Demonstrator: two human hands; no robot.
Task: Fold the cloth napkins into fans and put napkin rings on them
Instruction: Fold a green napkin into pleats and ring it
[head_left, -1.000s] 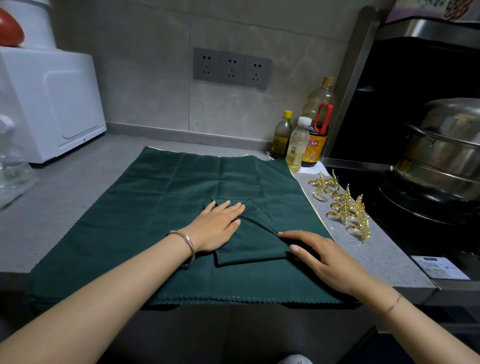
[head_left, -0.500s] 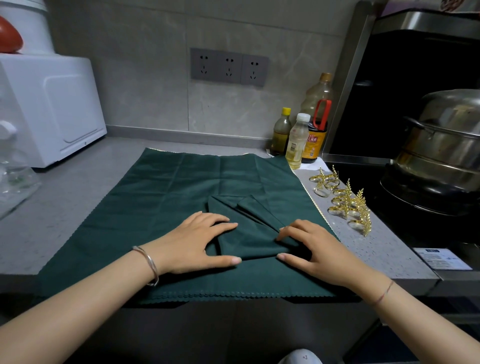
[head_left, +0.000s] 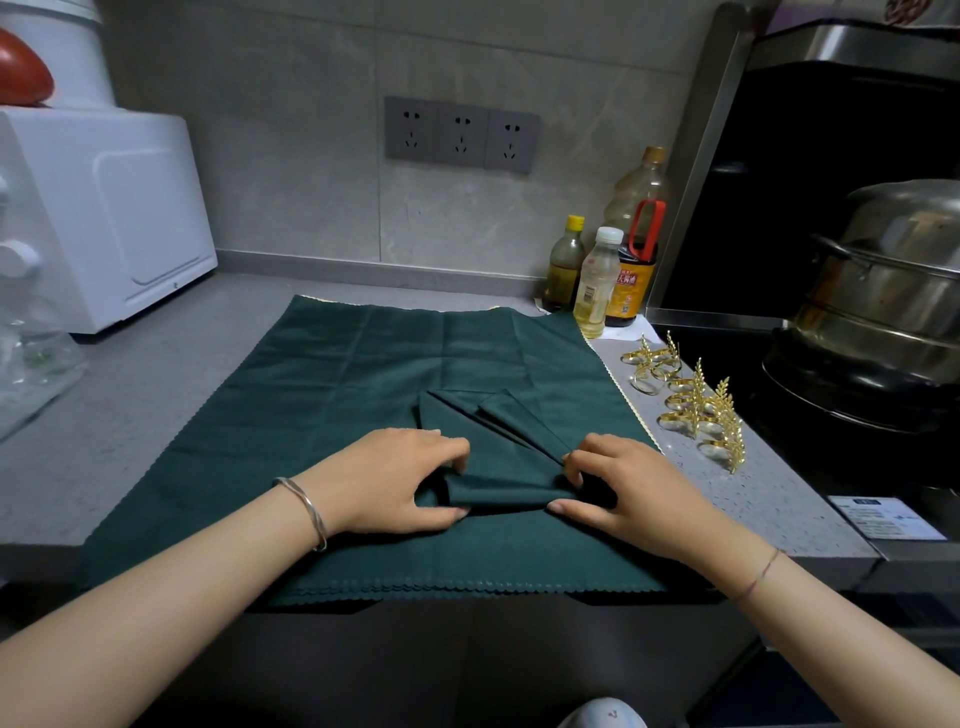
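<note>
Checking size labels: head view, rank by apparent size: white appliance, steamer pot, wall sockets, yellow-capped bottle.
1. white appliance and steamer pot: look alike, both cut off by the frame, so unranked.
2. wall sockets
3. yellow-capped bottle

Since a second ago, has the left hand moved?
Yes. The left hand slid off the top of the folded napkin, back toward the near hem of the spread cloth, and now pinches the napkin's left end.

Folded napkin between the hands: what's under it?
A flat dark green cloth spread on the grey counter; its scalloped front edge suggests several stacked layers. The left hand and right hand pinch the ends of the folded napkin. The cloth right beneath the fold is covered.
</note>
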